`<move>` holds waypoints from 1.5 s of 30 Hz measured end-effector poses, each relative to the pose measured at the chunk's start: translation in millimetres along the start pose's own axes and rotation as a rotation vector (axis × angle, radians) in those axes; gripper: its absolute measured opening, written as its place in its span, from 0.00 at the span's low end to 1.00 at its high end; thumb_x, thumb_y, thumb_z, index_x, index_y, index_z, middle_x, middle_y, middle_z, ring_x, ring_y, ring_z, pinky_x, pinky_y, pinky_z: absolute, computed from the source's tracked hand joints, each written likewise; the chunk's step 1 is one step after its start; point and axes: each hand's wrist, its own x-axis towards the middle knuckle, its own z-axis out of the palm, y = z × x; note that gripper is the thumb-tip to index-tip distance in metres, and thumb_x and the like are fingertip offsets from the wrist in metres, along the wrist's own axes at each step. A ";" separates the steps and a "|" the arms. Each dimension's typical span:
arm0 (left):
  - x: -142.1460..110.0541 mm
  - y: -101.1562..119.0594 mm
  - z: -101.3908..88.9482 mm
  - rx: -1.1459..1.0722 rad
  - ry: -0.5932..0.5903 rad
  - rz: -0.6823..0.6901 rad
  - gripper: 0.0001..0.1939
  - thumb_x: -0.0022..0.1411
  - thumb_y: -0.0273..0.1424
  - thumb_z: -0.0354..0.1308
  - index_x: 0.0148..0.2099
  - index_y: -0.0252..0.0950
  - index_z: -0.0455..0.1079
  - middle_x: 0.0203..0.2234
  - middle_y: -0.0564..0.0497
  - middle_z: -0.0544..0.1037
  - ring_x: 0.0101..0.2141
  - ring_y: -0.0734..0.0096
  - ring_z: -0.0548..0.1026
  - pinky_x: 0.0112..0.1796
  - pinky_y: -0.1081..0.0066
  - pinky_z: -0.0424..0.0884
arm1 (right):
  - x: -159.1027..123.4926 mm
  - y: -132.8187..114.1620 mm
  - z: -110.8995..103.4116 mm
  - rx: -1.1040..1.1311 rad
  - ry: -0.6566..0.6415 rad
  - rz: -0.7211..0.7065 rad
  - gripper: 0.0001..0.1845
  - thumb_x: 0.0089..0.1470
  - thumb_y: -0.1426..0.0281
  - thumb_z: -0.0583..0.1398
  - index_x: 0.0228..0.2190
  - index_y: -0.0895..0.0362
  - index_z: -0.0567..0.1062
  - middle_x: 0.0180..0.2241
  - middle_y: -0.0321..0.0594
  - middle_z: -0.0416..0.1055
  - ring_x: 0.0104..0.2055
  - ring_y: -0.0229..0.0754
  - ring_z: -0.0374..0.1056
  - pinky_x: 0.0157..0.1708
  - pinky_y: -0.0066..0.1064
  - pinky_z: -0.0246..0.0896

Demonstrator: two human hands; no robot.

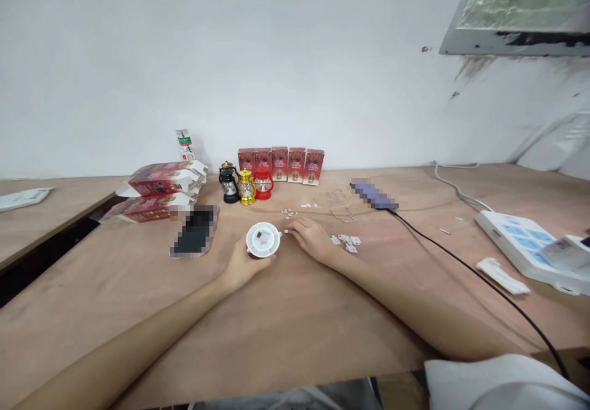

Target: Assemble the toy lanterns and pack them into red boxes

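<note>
My left hand (244, 262) is closed round a white round plastic piece (262, 240), whose recessed face is turned up and has a small dark part in it. Just right of it, my right hand (312, 238) has its fingertips pinched at a small white disc (286, 231). Several similar loose discs (289, 212) lie beyond the fingers. Beside the right wrist is a cluster of small white plastic pieces (349, 241). Farther back stand a black lantern (228, 184), a gold lantern (247, 187) and a red lantern (263, 184).
Several red boxes (295, 165) stand near the wall. Flattened red cartons (157, 192) and a phone (197, 230) are at left. Thin bent wires (343, 215), a purple phone (374, 195) on a black cable (456, 262), and a white power strip (530, 250) lie right.
</note>
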 end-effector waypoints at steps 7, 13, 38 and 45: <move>1.1 -1.8 -0.9 0.053 0.040 0.019 0.22 0.38 0.29 0.66 0.40 0.34 0.73 0.41 0.46 0.77 0.45 0.58 0.73 0.47 0.61 0.68 | 1.5 -3.1 -3.1 -0.015 0.049 0.001 0.13 0.56 0.79 0.52 0.37 0.56 0.74 0.40 0.46 0.74 0.44 0.47 0.69 0.45 0.40 0.64; 1.3 2.5 0.2 0.076 0.038 0.042 0.23 0.37 0.24 0.65 0.41 0.37 0.72 0.40 0.49 0.78 0.44 0.58 0.73 0.47 0.61 0.69 | 8.2 -6.4 -1.8 -0.029 -0.032 -0.060 0.14 0.56 0.79 0.52 0.35 0.57 0.76 0.37 0.46 0.74 0.42 0.45 0.69 0.43 0.37 0.66; 0.4 -2.6 0.8 0.208 0.046 0.199 0.23 0.40 0.24 0.63 0.43 0.39 0.71 0.39 0.51 0.78 0.43 0.61 0.73 0.43 0.62 0.71 | 10.0 -8.6 -1.6 -0.230 -0.122 -0.110 0.11 0.58 0.79 0.52 0.36 0.61 0.75 0.38 0.48 0.72 0.43 0.43 0.68 0.44 0.35 0.65; 0.7 -1.5 0.5 0.220 0.037 0.238 0.21 0.42 0.26 0.62 0.43 0.39 0.71 0.40 0.51 0.78 0.43 0.61 0.74 0.43 0.63 0.72 | 16.7 -16.1 -3.4 -0.425 -0.207 -0.085 0.12 0.58 0.82 0.50 0.34 0.62 0.73 0.39 0.49 0.72 0.42 0.43 0.68 0.45 0.34 0.65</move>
